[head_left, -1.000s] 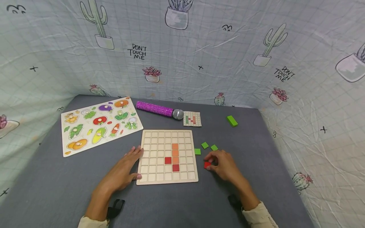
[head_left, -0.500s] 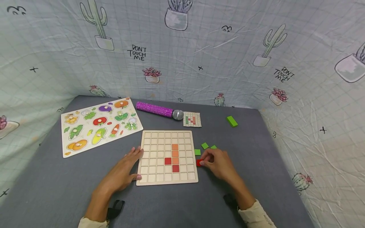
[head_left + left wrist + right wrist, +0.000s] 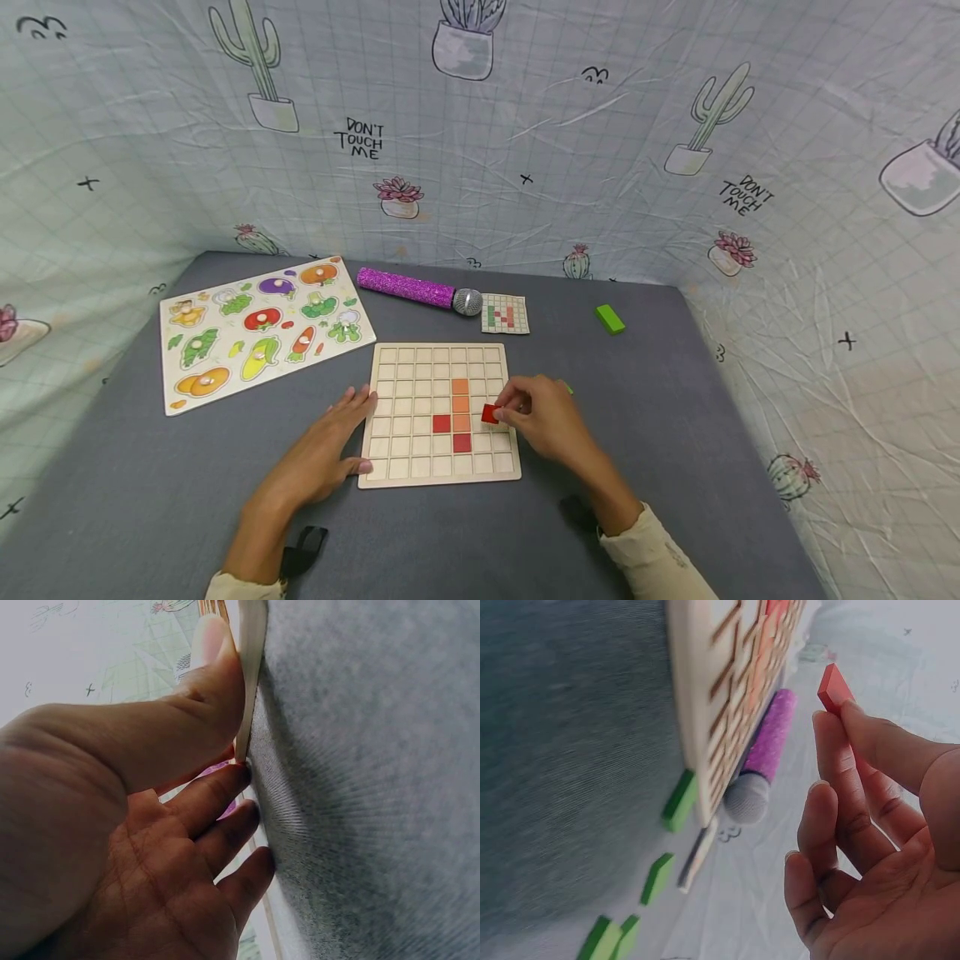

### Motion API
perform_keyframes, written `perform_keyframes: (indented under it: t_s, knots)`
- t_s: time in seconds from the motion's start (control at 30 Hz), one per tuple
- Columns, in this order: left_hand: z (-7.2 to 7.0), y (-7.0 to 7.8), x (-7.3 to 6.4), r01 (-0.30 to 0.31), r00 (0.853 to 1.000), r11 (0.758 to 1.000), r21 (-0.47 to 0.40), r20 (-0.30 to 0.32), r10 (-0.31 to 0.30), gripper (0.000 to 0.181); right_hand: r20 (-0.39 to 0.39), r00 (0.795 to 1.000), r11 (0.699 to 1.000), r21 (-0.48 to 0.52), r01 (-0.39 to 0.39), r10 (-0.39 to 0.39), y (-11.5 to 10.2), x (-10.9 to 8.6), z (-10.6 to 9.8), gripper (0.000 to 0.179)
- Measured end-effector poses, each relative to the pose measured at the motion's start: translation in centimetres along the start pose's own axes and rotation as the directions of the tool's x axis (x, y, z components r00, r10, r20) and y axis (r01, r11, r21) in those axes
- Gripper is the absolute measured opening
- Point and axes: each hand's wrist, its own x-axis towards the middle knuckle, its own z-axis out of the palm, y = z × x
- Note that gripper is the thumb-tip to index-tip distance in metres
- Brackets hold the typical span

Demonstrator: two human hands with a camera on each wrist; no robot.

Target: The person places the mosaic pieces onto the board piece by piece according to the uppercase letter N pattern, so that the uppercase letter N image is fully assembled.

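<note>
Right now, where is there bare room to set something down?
Bare table lies on the near side of the grid board, between the forearms, and right of the right hand. Crowded: the board's right edge, with green tiles and that hand pinching a red tile, and beyond the board, with the microphone and card.

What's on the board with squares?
Three orange tiles and two red tiles sit on the wooden board. The left hand touches its edge; the right hand pinches another red tile above, hiding parts of some squares.

A purple microphone [image 3: 418, 290] lies beside a vegetable puzzle [image 3: 227, 327], before a cactus-print cloth [image 3: 480, 142].
</note>
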Motion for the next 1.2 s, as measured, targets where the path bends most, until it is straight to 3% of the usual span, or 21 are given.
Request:
perform_keyframes:
  t_s: [0.37, 1.2]
  knots:
    - [0.0, 0.0, 0.0, -0.003, 1.000, 1.000, -0.003, -0.004, 0.003, 0.093, 0.013, 0.998, 0.998, 0.001, 0.064, -0.064, -2.1, 1.8, 0.7, 0.014]
    - [0.0, 0.0, -0.1, 0.006, 1.000, 1.000, 0.001, 0.006, -0.006, 0.095, 0.084, 0.983, 0.985, -0.050, 0.165, -0.161, -4.4, 4.6, 4.2, 0.018]
